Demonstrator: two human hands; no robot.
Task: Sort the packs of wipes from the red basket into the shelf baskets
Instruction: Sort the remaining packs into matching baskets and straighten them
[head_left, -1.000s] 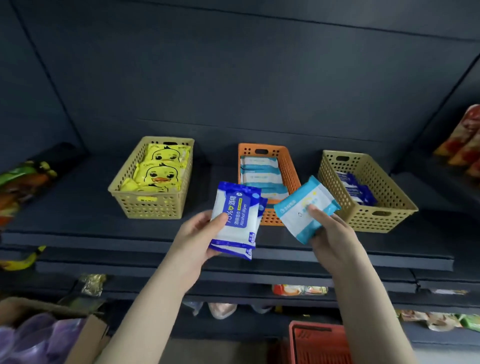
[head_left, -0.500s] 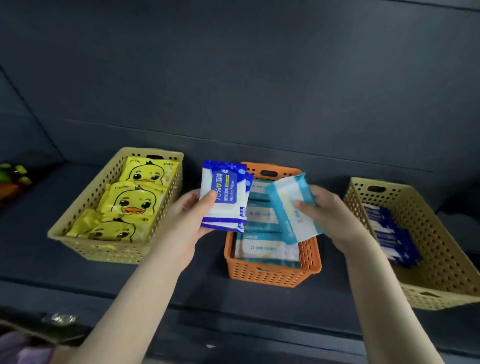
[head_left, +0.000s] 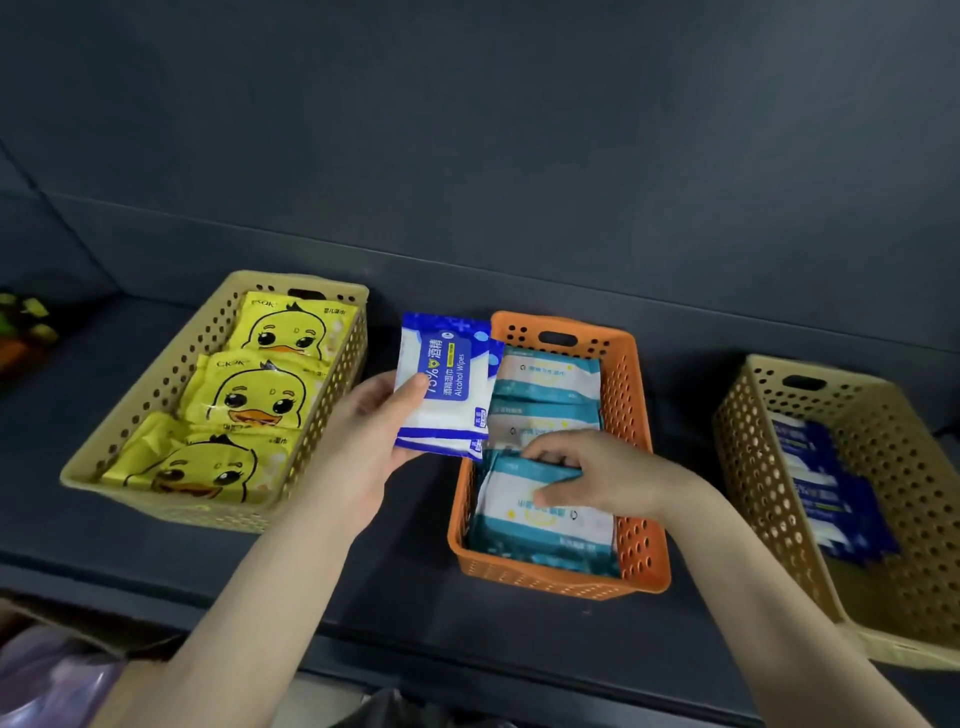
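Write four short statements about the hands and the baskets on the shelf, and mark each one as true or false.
1. The left hand holds blue-and-white alcohol wipes. True.
2. The tan basket on the right contains dark blue packs. True.
3. The right hand reaches into the tan basket. False: it holds a teal pack inside the orange basket.
4. The duck packs lie in the orange basket. False: they lie in the yellow basket on the left.
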